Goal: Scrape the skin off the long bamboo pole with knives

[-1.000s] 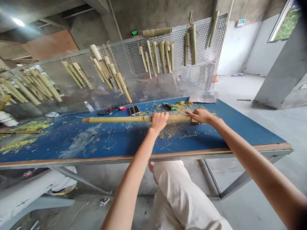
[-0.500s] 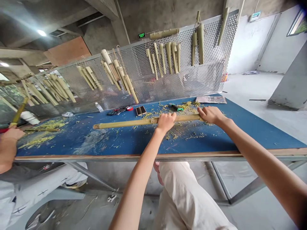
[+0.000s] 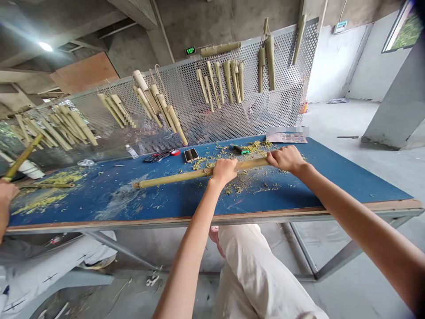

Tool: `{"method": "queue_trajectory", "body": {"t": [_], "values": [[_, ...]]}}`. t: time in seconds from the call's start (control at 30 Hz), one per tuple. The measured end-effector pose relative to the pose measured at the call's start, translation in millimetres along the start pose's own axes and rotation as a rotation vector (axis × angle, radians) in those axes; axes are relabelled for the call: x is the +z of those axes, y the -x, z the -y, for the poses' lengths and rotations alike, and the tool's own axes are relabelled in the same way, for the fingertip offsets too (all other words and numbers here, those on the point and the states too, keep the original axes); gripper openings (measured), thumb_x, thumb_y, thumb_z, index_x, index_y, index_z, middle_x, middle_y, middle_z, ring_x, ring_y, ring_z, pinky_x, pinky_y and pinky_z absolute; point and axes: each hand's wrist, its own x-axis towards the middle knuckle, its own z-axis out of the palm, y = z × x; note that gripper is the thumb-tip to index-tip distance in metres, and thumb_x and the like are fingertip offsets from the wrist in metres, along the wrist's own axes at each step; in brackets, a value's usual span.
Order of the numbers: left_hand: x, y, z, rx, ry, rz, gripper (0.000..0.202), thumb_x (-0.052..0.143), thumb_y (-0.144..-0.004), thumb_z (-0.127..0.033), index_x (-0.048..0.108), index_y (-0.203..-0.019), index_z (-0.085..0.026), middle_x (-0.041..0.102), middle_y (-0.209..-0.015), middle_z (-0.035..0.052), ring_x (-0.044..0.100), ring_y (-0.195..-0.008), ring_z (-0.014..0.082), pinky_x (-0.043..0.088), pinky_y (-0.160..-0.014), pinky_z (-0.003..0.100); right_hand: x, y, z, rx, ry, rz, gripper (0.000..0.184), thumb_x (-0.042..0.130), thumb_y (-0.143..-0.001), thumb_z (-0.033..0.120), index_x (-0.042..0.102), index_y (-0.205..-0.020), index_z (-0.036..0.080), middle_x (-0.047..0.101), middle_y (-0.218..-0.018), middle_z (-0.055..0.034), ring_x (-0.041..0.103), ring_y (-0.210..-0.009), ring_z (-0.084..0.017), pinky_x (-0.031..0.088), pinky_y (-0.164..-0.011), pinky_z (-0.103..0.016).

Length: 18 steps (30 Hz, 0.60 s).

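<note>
A long bamboo pole (image 3: 175, 178) lies slantwise above the blue tabletop, its far end toward the left and lower than the end in my right hand. My left hand (image 3: 225, 172) is closed round the pole near its middle, just right of a node. My right hand (image 3: 286, 158) grips the pole's right end, which the fingers cover. Behind the pole a green-and-black handled tool (image 3: 241, 149) rests among yellow-green shavings (image 3: 257, 147). More shavings are scattered under and in front of the pole.
On the blue table (image 3: 345, 177) lie a phone (image 3: 191, 155), red tape (image 3: 174, 153), dark gloves (image 3: 156, 157), a small bottle (image 3: 132, 151) and a printed sheet (image 3: 287, 135). A perforated metal panel (image 3: 199, 128) hung with bamboo pieces stands behind. At left, a co-worker's hand (image 3: 7, 191) holds bamboo.
The pole's left end has dipped and its right end has risen slightly, so it slants more. Both my hands keep their hold. The whole view has shifted a little.
</note>
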Motion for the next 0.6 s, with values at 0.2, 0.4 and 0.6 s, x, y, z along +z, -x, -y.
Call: {"method": "queue_trajectory", "body": {"t": [0.2, 0.4, 0.6], "values": [[2.7, -1.1, 2.8, -0.027, -0.009, 0.020, 0.022, 0.061, -0.082, -0.014, 0.073, -0.101, -0.016, 0.076, -0.091, 0.0135, 0.073, -0.091, 0.0303, 0.055, -0.080, 0.040, 2.5, -0.2, 9.6, 0.003, -0.061, -0.018, 0.061, 0.024, -0.102, 0.033, 0.072, -0.071, 0.012, 0.062, -0.062, -0.0175, 0.056, -0.061, -0.025, 0.043, -0.064, -0.042], [7.1, -4.0, 1.5, -0.043, 0.023, 0.036, 0.022, 0.062, -0.082, -0.016, 0.073, -0.100, -0.016, 0.075, -0.089, 0.0126, 0.073, -0.088, 0.0300, 0.054, -0.079, 0.039, 4.7, -2.2, 9.1, -0.008, -0.006, 0.006, 0.062, 0.020, -0.103, 0.028, 0.074, -0.081, 0.009, 0.064, -0.064, -0.0184, 0.056, -0.059, -0.024, 0.040, -0.063, -0.041], [4.3, -4.9, 6.5, 0.001, 0.078, 0.110, 0.017, 0.062, -0.079, -0.018, 0.073, -0.092, -0.018, 0.074, -0.085, 0.0087, 0.070, -0.083, 0.0252, 0.053, -0.076, 0.033, 4.4, -0.1, 9.5, -0.143, 0.102, 0.070, 0.053, 0.021, -0.101, 0.019, 0.068, -0.123, 0.005, 0.073, -0.079, -0.0203, 0.061, -0.066, -0.027, 0.033, -0.062, -0.036]]}}
